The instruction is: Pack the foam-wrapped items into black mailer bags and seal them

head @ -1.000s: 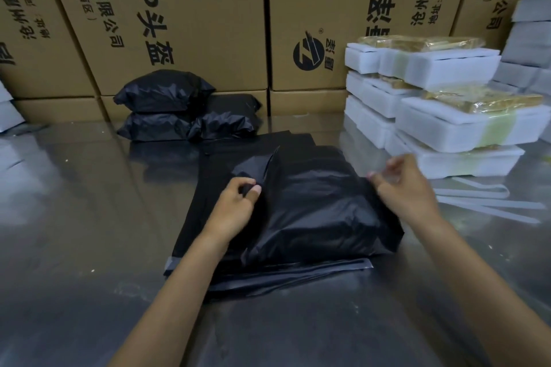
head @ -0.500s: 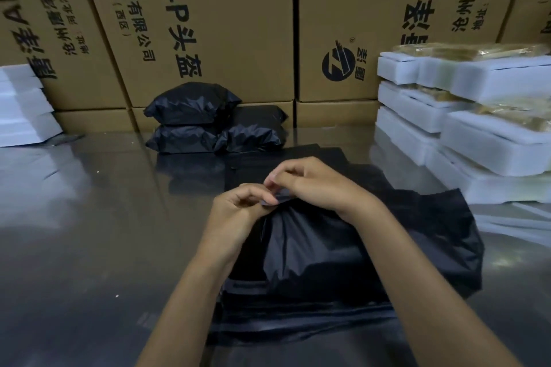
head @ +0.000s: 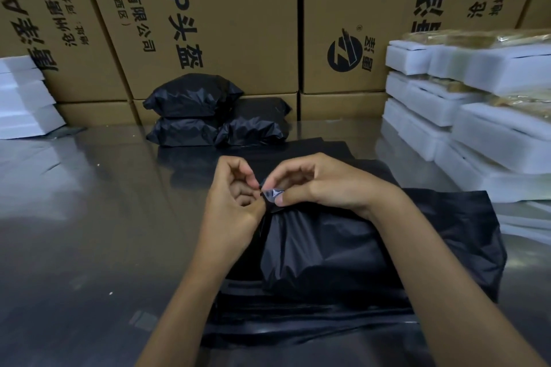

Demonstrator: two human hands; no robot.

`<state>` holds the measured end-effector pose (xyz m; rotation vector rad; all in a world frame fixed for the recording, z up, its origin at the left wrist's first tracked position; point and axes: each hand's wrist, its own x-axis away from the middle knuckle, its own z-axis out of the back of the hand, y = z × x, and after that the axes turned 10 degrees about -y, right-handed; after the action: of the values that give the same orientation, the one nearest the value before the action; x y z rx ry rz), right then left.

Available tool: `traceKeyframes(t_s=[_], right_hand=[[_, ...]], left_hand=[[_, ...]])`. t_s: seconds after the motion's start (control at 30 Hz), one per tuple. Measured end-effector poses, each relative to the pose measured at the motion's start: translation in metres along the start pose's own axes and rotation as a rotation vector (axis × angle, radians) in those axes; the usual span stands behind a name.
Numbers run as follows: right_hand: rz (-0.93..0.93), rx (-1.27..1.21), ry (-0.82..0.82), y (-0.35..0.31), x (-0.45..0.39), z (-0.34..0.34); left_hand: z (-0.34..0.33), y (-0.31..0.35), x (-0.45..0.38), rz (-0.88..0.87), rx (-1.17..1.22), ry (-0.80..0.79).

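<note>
1. Step in hand looks like sealing: a filled black mailer bag (head: pixel 357 250) lies on the surface (head: pixel 89 232), toward its near edge and right of centre, on top of a flat stack of empty bags (head: pixel 298 328). Bulge inside suggests a foam item is already in.
2. Left hand (head: pixel 232 202), grip narrow: fingers curled, thumb & forefinger pinching at the bag's gathered mouth, just at the far left corner of the bag.
3. Right hand (head: pixel 322 185), grip also narrow: thumb & forefinger pinch a small shiny tab (head: pixel 272 193), prob. the end of the peel-off liner over the adhesive strip. Can't tell how much of it is free.
4. Both hands meet at that one spot, fingertips nearly touching; right forearm crosses over the bag.
5. Next move, my guess: strip the liner along the mouth w/ one hand while the other holds the flap steady, then fold the flap down & press it flat. Needs a firm pinch; thin film, tab is tiny, easy to slip.
6. Elsewhere: three sealed bags (head: pixel 214 116) piled at the far edge against cardboard boxes (head: pixel 223 9); foam-wrapped items (head: pixel 477 116) stacked at the far right corner, so plenty left to pack.
</note>
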<state>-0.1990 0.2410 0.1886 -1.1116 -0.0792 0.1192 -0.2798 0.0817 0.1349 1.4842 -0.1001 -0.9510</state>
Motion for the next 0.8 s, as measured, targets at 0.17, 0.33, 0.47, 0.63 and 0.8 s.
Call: traceKeyframes(t_s=[0.17,0.33,0.47,0.63,0.8], right_hand=[[0.057,0.011,0.043,-0.004,-0.001,-0.006],[0.069,-0.049,0.105,-0.005,-0.005,-0.011],[0.06,-0.034,0.18,-0.005,-0.009,-0.014],[0.011,0.0,0.372,-0.002,-0.018,-0.017],[-0.026,-0.127,0.647,0.0,-0.017,-0.01]], left_hand=[[-0.001,0.0,0.0,0.01,-0.022,0.002],[-0.001,0.001,0.001,0.0,-0.01,-0.018],[-0.003,0.003,0.001,-0.002,0.013,-0.018],[-0.002,0.004,0.001,0.015,0.012,-0.013],[-0.002,0.001,0.0,0.103,0.099,0.024]])
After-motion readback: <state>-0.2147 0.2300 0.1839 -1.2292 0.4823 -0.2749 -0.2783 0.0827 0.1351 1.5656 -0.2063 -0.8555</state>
